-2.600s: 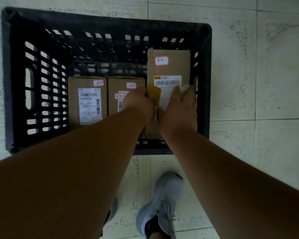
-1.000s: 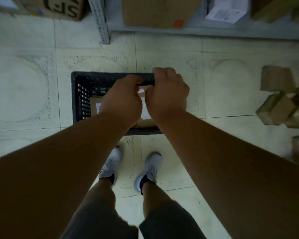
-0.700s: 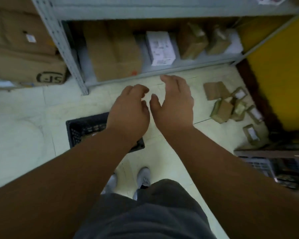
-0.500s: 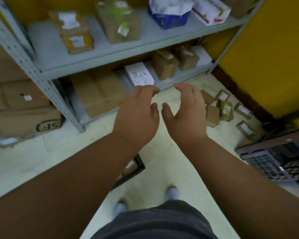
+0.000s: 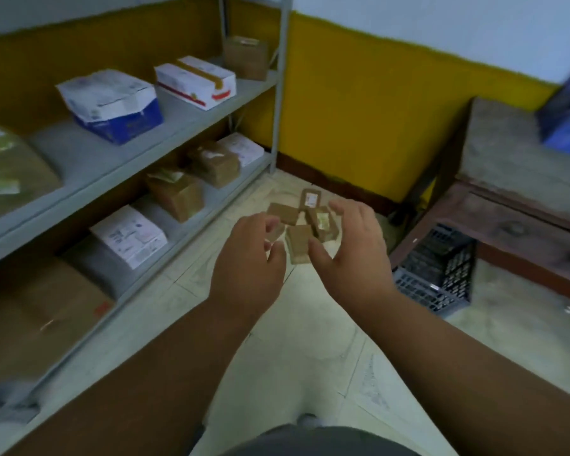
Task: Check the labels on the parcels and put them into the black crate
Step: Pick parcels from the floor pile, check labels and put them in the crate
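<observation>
Both hands, left hand and right hand, empty and spread; take one parcel from floor pile label-up.

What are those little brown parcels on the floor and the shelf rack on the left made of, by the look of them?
The small parcels on the floor look like plain corrugated cardboard: matte brown, sharp box edges, with pale paper labels stuck on some. The shelf rack seems to be painted metal: thin grey uprights and flat grey shelves with a dull, even finish, though the blur leaves it open.
</observation>
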Motion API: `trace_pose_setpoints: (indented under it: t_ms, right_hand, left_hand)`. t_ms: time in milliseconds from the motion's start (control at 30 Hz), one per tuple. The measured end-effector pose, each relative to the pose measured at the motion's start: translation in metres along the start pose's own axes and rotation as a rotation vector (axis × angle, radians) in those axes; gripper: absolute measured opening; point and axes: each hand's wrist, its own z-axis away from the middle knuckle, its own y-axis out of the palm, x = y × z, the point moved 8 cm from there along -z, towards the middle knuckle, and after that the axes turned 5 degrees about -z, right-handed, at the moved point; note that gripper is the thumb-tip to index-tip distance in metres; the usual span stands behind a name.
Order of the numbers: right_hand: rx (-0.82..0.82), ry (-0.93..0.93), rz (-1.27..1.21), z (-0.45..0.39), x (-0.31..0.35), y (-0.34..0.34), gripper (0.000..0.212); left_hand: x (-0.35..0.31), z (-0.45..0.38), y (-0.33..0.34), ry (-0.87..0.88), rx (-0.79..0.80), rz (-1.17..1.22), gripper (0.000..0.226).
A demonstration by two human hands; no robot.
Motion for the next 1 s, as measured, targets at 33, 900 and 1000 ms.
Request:
trace_pose_setpoints:
  t_ms: [33,900,1000]
  right_hand:
    - [0.001,0.023,0.009,-0.010,-0.018,-0.008,0.056]
    - [-0.035,0.427,0.088,-0.370,-0.223,0.051,0.063]
    - [-0.002,0.463,0.041,-0.407,-0.260,0.063,0.064]
  left_hand:
    - [-0.010,-0.013,0.017,0.008,0.011,0.014,0.032]
    - [-0.038,-0.441,0.293,0.165,0.489,0.128,0.046]
    - [-0.033,-0.473,0.324,0.130,0.506,0.128,0.044]
